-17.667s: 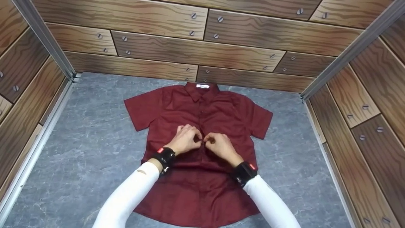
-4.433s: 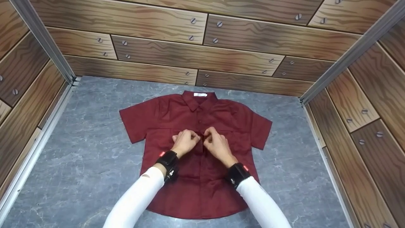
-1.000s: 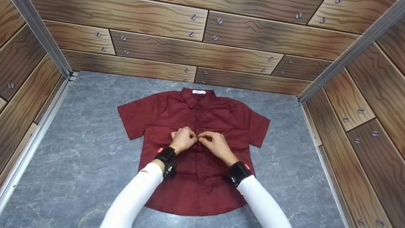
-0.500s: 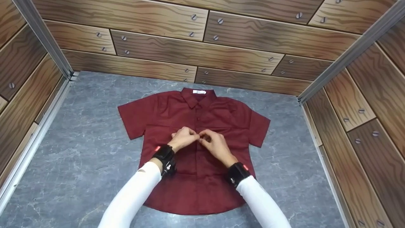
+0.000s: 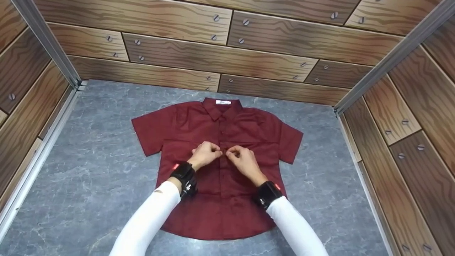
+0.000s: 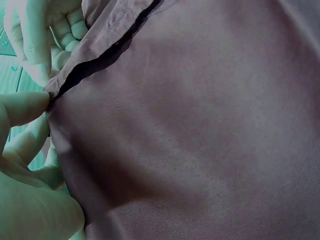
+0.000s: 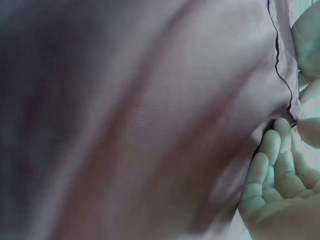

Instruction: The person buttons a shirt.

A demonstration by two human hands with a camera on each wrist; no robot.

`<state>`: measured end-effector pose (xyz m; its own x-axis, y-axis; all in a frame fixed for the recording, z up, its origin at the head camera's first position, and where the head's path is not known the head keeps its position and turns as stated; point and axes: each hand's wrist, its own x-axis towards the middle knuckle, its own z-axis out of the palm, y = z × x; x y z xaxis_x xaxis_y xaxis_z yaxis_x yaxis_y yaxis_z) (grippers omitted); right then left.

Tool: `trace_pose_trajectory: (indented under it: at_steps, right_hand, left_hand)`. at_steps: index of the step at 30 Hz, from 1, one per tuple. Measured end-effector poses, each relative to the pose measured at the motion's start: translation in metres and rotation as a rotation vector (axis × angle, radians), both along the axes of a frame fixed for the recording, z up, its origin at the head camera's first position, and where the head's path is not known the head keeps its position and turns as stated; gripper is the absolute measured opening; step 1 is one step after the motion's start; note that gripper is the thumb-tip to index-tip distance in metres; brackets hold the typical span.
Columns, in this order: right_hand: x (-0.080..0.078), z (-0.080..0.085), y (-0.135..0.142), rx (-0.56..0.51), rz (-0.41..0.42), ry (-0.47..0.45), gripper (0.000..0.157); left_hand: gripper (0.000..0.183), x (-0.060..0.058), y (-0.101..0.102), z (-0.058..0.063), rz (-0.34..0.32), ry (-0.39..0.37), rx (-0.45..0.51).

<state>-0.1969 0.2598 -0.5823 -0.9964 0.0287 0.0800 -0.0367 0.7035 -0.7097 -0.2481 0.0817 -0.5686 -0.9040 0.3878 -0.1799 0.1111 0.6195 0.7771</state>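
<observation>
A dark red short-sleeved shirt (image 5: 220, 217) lies front up, collar away from me, in the head view. My left hand (image 5: 205, 154) is at mid-chest, and in the left wrist view its thumb and fingers pinch the raised edge of the button placket (image 6: 107, 42). Close by on the other side, my right hand (image 5: 245, 163) holds the same front edge between thumb and fingertips, as the right wrist view shows. A small gap separates the two hands' fingertips in the head view. The button and buttonhole between them are too small to make out.
Under the shirt is a grey marbled surface (image 5: 96, 170). Wood-patterned panels (image 5: 177, 51) stand behind it and at both sides, joined by metal corner posts (image 5: 387, 58). A white label (image 5: 223, 102) shows inside the collar.
Since the earliest frame, the hands work higher on the placket relative to the collar, and the hem lies smoother. In the last second the fingertips met, then drew slightly apart.
</observation>
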Motion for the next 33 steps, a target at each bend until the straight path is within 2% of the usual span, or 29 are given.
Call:
trace_pose_trajectory:
  at_steps: [5, 12, 19, 22, 28, 33]
  right_hand:
    - [-0.003, 0.000, -0.003, 0.005, 0.001, -0.035, 0.005]
    - [-0.002, 0.001, -0.004, -0.032, 0.005, -0.063, 0.007]
    - [-0.003, 0.004, -0.005, -0.012, -0.002, -0.068, 0.005]
    - [-0.003, 0.007, -0.006, -0.001, -0.018, -0.079, 0.005]
    - [-0.005, 0.009, -0.007, -0.016, -0.032, -0.121, 0.004]
    - [-0.003, 0.008, -0.004, -0.060, -0.019, -0.159, 0.007]
  left_hand:
    - [0.018, 0.000, -0.002, 0.001, 0.002, -0.014, 0.019]
    - [0.019, -0.001, -0.003, 0.001, -0.007, -0.030, 0.039]
    - [0.010, -0.002, -0.004, 0.002, -0.058, -0.023, 0.028]
    - [0.007, -0.003, -0.006, 0.003, -0.087, -0.043, 0.062]
    - [0.013, -0.004, -0.010, 0.003, -0.140, -0.106, 0.146]
    - [0.018, -0.003, -0.011, 0.003, -0.175, -0.098, 0.129]
